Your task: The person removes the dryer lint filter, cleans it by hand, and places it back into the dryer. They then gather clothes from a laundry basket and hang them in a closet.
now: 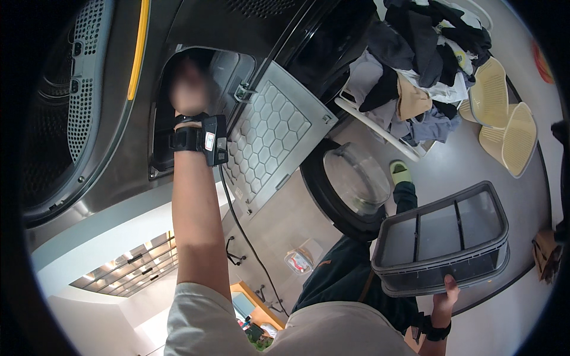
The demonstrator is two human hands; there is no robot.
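My left hand reaches into a square opening low in the front of a dark tumble dryer. It is blurred and in shadow, so its fingers and anything in them cannot be made out. The opening's grey flap, with a honeycomb pattern, hangs open beside it. At the lower right, my right hand grips the edge of a grey rectangular plastic filter frame with mesh panels and dark crossbars, thumb on its side wall. The frame is held tilted, away from the machine.
A round machine door with a clear glass bowl stands open near my legs. Laundry is heaped on a white-framed support. Two yellow baskets stand beyond. A black cable hangs below the flap. The dryer's drum opening is at the left.
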